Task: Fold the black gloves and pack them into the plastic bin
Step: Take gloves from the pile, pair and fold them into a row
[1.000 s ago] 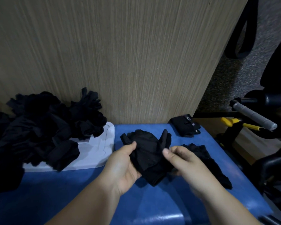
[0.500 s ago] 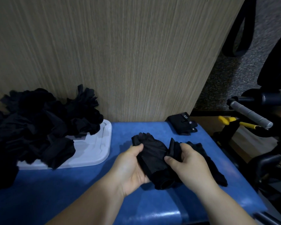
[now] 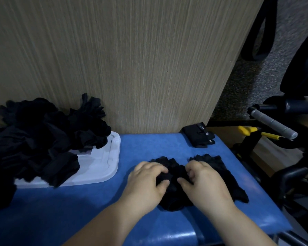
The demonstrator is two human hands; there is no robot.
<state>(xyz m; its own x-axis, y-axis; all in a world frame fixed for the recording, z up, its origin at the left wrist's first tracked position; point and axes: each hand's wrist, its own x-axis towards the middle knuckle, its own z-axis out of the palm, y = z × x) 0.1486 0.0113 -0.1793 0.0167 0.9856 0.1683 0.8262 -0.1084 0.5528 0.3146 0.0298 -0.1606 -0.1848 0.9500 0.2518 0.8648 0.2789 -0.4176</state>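
A black glove [image 3: 174, 176] lies bunched on the blue surface [image 3: 78, 206] in front of me. My left hand [image 3: 148, 181] grips its left side with curled fingers and thumb. My right hand [image 3: 203, 181] grips its right side the same way. A second black glove [image 3: 226, 174] lies flat just right of my right hand, partly under it. A folded black glove [image 3: 197, 136] with a small label sits at the far right corner. A white plastic tray or lid [image 3: 100, 166] at the left carries a big heap of black gloves [image 3: 39, 139].
A wood-grain panel [image 3: 132, 59] rises directly behind the blue surface. To the right stand a grey-handled bar [image 3: 272, 124], a yellow-handled tool [image 3: 251, 131] and black chair parts [image 3: 300, 68]. The blue surface ends close on the right and front.
Both hands have lowered the glove from the air onto the blue surface and now grip it there, closer together. The camera has tilted down slightly.
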